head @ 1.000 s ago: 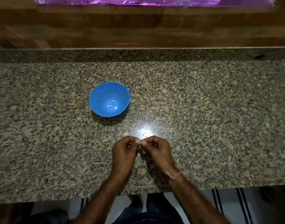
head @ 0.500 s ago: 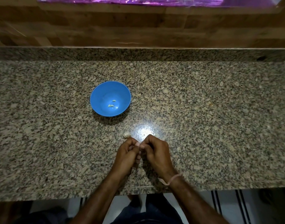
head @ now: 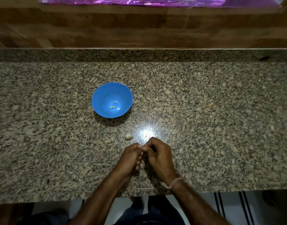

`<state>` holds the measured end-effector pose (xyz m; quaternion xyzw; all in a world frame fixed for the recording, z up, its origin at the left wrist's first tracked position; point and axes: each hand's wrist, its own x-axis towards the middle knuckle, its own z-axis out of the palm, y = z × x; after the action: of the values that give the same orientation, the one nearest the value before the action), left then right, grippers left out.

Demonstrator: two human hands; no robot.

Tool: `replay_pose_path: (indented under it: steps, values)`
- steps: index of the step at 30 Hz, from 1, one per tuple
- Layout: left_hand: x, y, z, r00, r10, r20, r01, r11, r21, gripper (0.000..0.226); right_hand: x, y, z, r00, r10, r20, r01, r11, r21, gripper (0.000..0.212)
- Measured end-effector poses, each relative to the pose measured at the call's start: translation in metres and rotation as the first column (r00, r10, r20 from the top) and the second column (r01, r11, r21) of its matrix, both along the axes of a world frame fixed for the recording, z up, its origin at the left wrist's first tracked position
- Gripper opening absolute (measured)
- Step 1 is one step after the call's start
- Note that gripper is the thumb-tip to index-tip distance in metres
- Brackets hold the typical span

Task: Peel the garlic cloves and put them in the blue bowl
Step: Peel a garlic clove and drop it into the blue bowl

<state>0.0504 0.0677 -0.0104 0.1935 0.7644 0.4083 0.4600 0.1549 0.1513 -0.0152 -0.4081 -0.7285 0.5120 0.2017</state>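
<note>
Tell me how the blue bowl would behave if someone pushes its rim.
The blue bowl looks plastic, so probably light. Its sides taper to a small base, so it may tip. On the glossy counter it could slide.

Glossy, polished speckled granite surface [head: 204, 127] beyond the fingers [head: 139, 157]; farther off, smooth plastic blue bowl [head: 100, 98] and matt wood panelling [head: 139, 30].

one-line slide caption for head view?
Left hand and right hand pinch a garlic clove near a garlic bulb; peeled cloves in blue bowl.
</note>
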Motion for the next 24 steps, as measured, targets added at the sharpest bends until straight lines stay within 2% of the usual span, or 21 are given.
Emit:
replay_pose_path:
  steps: [1,2,4,5,6,9,10,12,13,14,16,17,18,19,20,22,23,24]
  values:
    - [0.001,0.001,0.003,0.999,0.015,-0.039,-0.014,1.0,0.023,0.028,-0.002,0.001,0.002,1.0,-0.016,0.009,0.016,0.997,-0.078,0.018]
    - [0.003,0.001,0.006,0.99,0.047,-0.13,-0.038,0.997,0.073,0.029,-0.005,0.003,0.003,0.999,-0.048,0.001,0.047,0.97,-0.239,0.019]
    - [0.004,0.0,0.01,0.932,0.051,-0.36,0.007,0.988,0.157,0.031,-0.01,0.006,0.007,0.988,-0.139,-0.063,0.071,0.784,-0.617,0.023]
    - [0.004,-0.001,0.012,0.903,0.044,-0.427,0.036,0.983,0.178,0.032,-0.011,0.006,0.009,0.983,-0.168,-0.073,0.067,0.701,-0.71,0.025]
    - [0.002,0.0,0.01,0.879,0.036,-0.475,0.058,0.981,0.183,0.032,-0.011,0.007,0.009,0.983,-0.167,-0.071,0.062,0.679,-0.732,0.026]
    - [-0.003,-0.004,0.001,0.812,0.015,-0.584,0.115,0.976,0.185,0.029,-0.011,0.011,0.013,0.995,-0.087,-0.04,0.038,0.741,-0.67,0.027]
    - [-0.003,-0.005,0.0,0.797,0.015,-0.604,0.119,0.976,0.181,0.028,-0.012,0.01,0.014,0.996,-0.08,-0.033,0.037,0.734,-0.678,0.029]
    - [-0.001,-0.007,0.002,0.809,0.008,-0.588,0.112,0.98,0.167,0.027,-0.013,0.009,0.014,0.992,-0.122,-0.014,0.073,0.673,-0.736,0.032]
    - [-0.001,-0.006,0.003,0.85,0.014,-0.527,0.081,0.984,0.157,0.027,-0.013,0.007,0.013,0.99,-0.137,-0.016,0.085,0.696,-0.713,0.032]
    - [-0.002,-0.004,0.002,0.91,0.027,-0.415,0.037,0.989,0.146,0.029,-0.012,0.005,0.009,0.99,-0.137,-0.028,0.09,0.776,-0.624,0.032]
    - [-0.003,-0.002,0.0,0.979,0.053,-0.198,-0.034,0.995,0.097,0.03,-0.008,0.002,0.001,0.998,-0.067,-0.008,0.063,0.963,-0.261,0.025]
    - [-0.004,0.0,0.002,0.99,0.076,-0.119,-0.069,0.995,0.068,0.029,-0.007,0.001,-0.001,0.999,-0.044,0.023,0.046,0.992,-0.12,0.023]
    - [-0.003,0.0,0.003,0.989,0.081,-0.123,-0.073,0.995,0.066,0.03,-0.007,0.002,-0.003,0.998,-0.051,0.04,0.055,0.995,-0.086,0.024]
    - [-0.001,-0.001,0.005,0.982,0.091,-0.164,-0.077,0.993,0.087,0.029,-0.009,0.002,0.0,0.997,-0.072,0.037,0.077,0.985,-0.155,0.026]
    - [0.0,-0.002,0.007,0.956,0.089,-0.279,-0.058,0.992,0.115,0.027,-0.011,0.004,0.003,0.994,-0.109,0.02,0.109,0.947,-0.301,0.03]
    - [0.002,-0.004,0.01,0.88,0.054,-0.472,0.026,0.987,0.162,0.023,-0.017,0.004,0.008,0.975,-0.223,-0.009,0.169,0.762,-0.626,0.031]
    - [0.002,-0.003,0.013,0.86,0.051,-0.507,0.053,0.981,0.188,0.023,-0.019,0.003,0.009,0.964,-0.264,0.003,0.185,0.669,-0.72,0.031]
    - [0.002,-0.002,0.013,0.847,0.053,-0.529,0.064,0.978,0.201,0.024,-0.02,0.002,0.008,0.958,-0.287,0.019,0.201,0.622,-0.757,0.03]
